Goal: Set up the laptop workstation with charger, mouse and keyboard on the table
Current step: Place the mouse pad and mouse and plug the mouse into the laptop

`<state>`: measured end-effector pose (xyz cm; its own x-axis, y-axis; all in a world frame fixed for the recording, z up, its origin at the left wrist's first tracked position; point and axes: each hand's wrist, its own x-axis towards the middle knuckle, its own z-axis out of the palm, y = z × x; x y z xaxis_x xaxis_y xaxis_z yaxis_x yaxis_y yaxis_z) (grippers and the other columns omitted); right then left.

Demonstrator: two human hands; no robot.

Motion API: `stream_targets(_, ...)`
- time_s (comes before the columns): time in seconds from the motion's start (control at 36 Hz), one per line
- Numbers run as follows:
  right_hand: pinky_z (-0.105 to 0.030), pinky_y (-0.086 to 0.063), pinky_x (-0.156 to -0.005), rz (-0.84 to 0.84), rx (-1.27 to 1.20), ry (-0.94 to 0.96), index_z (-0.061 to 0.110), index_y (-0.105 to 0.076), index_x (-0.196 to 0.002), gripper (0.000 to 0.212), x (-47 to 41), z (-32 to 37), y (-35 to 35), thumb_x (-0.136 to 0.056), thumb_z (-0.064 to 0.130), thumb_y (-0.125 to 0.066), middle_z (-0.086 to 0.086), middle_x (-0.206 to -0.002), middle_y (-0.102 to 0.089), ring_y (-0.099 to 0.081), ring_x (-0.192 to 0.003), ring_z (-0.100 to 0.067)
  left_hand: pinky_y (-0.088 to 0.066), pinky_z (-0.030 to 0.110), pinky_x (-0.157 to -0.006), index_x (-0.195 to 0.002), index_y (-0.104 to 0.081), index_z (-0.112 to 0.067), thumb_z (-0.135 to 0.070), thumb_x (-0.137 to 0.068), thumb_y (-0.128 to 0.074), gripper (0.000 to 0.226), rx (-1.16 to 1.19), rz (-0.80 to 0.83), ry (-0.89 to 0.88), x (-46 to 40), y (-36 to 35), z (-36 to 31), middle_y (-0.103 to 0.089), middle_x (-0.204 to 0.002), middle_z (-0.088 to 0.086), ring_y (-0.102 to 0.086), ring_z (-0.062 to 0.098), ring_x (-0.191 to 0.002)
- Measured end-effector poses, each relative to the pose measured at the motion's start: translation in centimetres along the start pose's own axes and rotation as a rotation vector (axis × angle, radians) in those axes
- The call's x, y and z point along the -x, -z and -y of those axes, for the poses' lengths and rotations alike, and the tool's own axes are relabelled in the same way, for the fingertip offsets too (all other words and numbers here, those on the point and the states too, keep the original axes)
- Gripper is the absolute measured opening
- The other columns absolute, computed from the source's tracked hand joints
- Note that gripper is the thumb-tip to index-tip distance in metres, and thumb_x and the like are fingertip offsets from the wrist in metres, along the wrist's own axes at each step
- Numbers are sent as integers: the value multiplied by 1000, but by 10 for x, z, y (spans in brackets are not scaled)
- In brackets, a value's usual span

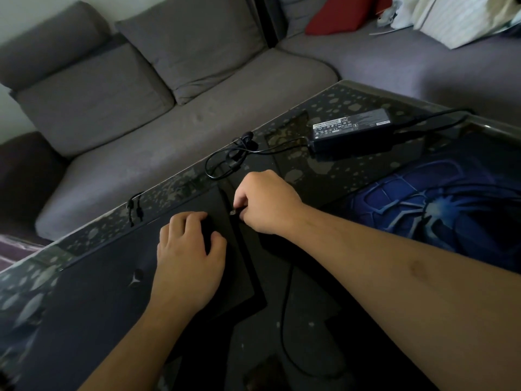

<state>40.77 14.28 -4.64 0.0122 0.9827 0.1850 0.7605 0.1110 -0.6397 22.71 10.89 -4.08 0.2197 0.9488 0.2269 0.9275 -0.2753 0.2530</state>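
A closed black laptop [112, 277] lies on the dark glass table [352, 100]. My left hand [189, 255] rests on its lid near the right edge, fingers spread. My right hand [267, 201] pinches the charger plug [234, 212] right at the laptop's right side. The black charger brick [352, 131] lies farther back on the table, its thin cable [225, 159] coiled near the table edge. No keyboard can be made out.
A blue and black spider-pattern mouse mat [437, 204] covers the table's right part. A grey corner sofa [169, 94] wraps behind the table, with a red cushion [338, 12] and white bags. A second cable [284, 320] runs along the near table area.
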Motion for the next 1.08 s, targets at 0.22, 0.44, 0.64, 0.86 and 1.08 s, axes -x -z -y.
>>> stream_targets(0.22, -37, -65, -78, -8, -78, -23, 27, -85, -93, 21, -7, 3, -2, -82, 9, -79, 6, -94, -79, -73, -89, -16, -33, 39, -111, -143, -51, -22, -37, -101, -48, 45, -24, -11, -8, 0, -2, -1, -44, -143, -5, -35, 17, -135)
stream_targets(0.44, -35, -66, -79, -40, -134, -51, 25, -85, -91, 28, -10, 4, -8, -81, 1, -78, 3, -94, -79, -74, -89, -17, -31, 35, -105, -141, -52, -21, -35, -100, -48, 43, -37, -14, -22, -1, -5, 0, -45, -140, -4, -35, 17, -131)
stream_targets(0.64, -38, -66, -74, -36, -121, -77, 25, -79, -95, 29, -9, 8, -13, -80, 0, -77, -1, -92, -76, -73, -84, -20, -30, 36, -105, -141, -52, -22, -34, -100, -47, 42, -45, -9, -21, 0, -4, -2, -45, -138, -4, -34, 17, -129)
stream_targets(0.86, -40, -56, -69, 122, 235, -125, 13, -58, -93, 16, 10, 18, 31, -87, 8, -71, -6, -101, -58, -61, -81, -25, -34, 44, -113, -145, -49, -24, -39, -101, -46, 46, -39, 12, -7, 1, 1, -4, -44, -141, -3, -36, 20, -133)
stream_targets(1.08, -40, -49, -82, 322, 590, -415, 15, -62, -110, 21, 34, 31, 113, -90, 20, -63, -5, -96, -60, -65, -100, -29, -36, 45, -113, -146, -48, -22, -42, -102, -47, 49, -31, 15, -14, 3, 3, -3, -44, -142, -1, -38, 22, -132)
